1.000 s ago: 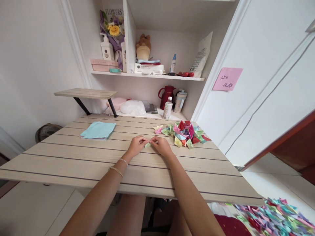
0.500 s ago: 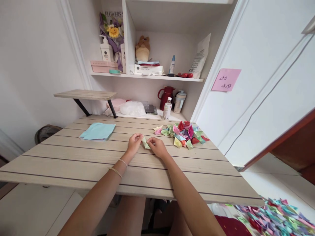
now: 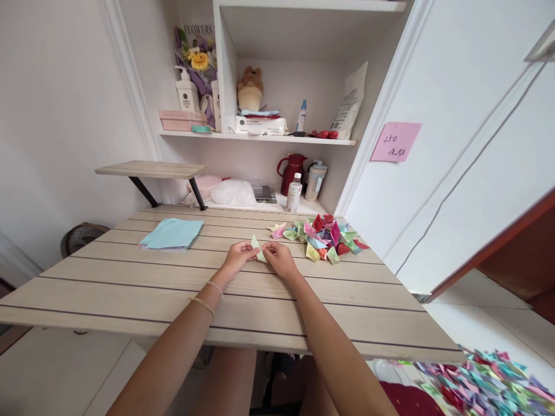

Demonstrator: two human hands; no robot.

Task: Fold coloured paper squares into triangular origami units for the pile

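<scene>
Between my two hands is a small pale green folded paper [image 3: 255, 245], its pointed end standing up just above the tabletop. My left hand [image 3: 238, 256] pinches its left side, fingers closed. From the right, my right hand [image 3: 280, 257] grips the other edge between thumb and fingertips. The fingers hide part of the folds. To the right of my hands lies a heap of folded paper boats [image 3: 323, 236] in red, pink, green, yellow and blue. A stack of light blue square paper [image 3: 171, 233] rests on the left of the table.
The slatted wooden table [image 3: 165, 289] carries a small raised shelf [image 3: 151, 169] at the back left. Behind it stand a clear bottle [image 3: 294, 193], a red jug [image 3: 293, 173] and a patterned tumbler [image 3: 316, 180]. Many more paper boats [image 3: 485, 381] lie low on the right.
The green paper has been turned from lying low between the fingertips to standing with its point upward. My left hand has shifted its hold lower on the paper. The view has tilted slightly.
</scene>
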